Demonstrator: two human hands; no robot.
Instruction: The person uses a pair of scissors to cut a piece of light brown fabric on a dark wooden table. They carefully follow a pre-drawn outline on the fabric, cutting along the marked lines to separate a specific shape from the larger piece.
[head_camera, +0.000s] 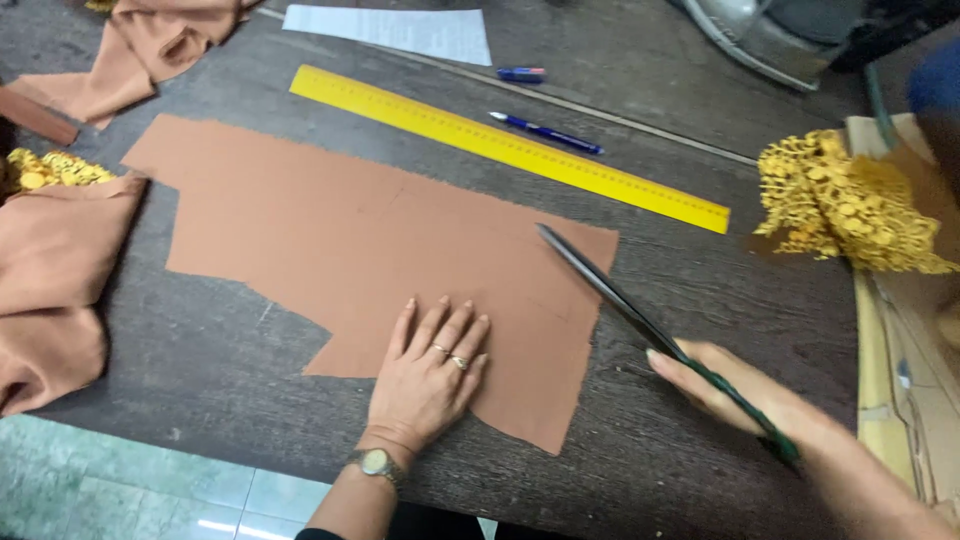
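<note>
Flattened brown cardboard packaging (905, 330) at your right table edge, part under yellow lace, white printed paper sheet (395, 30) at your far edge, no screens

Left hand (428, 375) flattens brown fabric (340, 240); right hand (735, 390) grips scissors (640, 318).

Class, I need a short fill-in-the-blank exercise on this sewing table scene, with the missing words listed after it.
1. The left hand lies flat on the ______ cloth.
2. The right hand holds a pair of ______.
3. Beyond the cloth lies a long yellow ______.
4. A blue pen lies beside it, on the dark table.

Missing words: brown; scissors; ruler.
</note>
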